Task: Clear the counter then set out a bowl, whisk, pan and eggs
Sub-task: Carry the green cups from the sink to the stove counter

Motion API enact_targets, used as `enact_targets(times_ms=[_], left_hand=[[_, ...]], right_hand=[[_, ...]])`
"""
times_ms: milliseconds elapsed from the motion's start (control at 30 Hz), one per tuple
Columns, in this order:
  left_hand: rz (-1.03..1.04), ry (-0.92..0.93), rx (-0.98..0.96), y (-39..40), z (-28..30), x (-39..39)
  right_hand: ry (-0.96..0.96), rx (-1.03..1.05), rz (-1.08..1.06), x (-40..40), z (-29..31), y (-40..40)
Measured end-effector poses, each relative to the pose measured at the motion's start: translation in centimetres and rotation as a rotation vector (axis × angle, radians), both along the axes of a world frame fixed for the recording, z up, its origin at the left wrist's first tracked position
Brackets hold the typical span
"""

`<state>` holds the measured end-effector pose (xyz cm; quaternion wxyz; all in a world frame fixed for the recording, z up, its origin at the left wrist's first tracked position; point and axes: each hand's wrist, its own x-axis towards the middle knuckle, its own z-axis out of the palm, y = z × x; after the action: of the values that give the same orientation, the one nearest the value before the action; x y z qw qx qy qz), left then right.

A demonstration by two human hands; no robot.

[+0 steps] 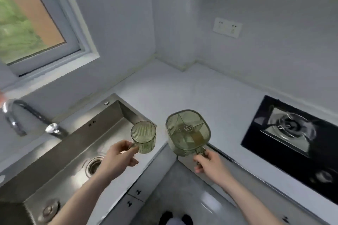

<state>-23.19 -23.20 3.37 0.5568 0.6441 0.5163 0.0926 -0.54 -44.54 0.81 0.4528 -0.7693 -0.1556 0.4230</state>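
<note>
Left hand (119, 157), arm reaching forward, pinches the handle of a green ribbed cup (143, 136); just beside it, right hand (210, 164) grips the handle of a green lidded jug (188, 131).

1. The white counter (182, 87) in the corner is bare, so a hand can go there.
2. The tap (27, 117) sticks out over the sink (76, 151).
3. The stove (292, 133) fills the right side.

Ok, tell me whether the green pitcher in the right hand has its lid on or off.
On. The green pitcher, held by its handle in the right hand, shows a squarish lid covering its whole top, with a round emblem at the centre.
</note>
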Motion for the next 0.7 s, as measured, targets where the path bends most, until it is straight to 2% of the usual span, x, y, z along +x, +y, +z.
enact_targets(times_ms=[233,433,700], left_hand=[[-0.458,-0.032,-0.030,-1.6,1.2,12.3],[-0.685,-0.098,-0.111,-7.3,1.9,19.9],[-0.933,-0.106,-0.116,-17.5,3.2,26.6]], right_hand=[[-0.025,-0.008,-0.444,1.2,0.5,-9.7],[-0.025,0.018,-0.787,-0.2,1.2,-17.3],[-0.018,0.066,-1.056,-1.1,1.5,-26.9]])
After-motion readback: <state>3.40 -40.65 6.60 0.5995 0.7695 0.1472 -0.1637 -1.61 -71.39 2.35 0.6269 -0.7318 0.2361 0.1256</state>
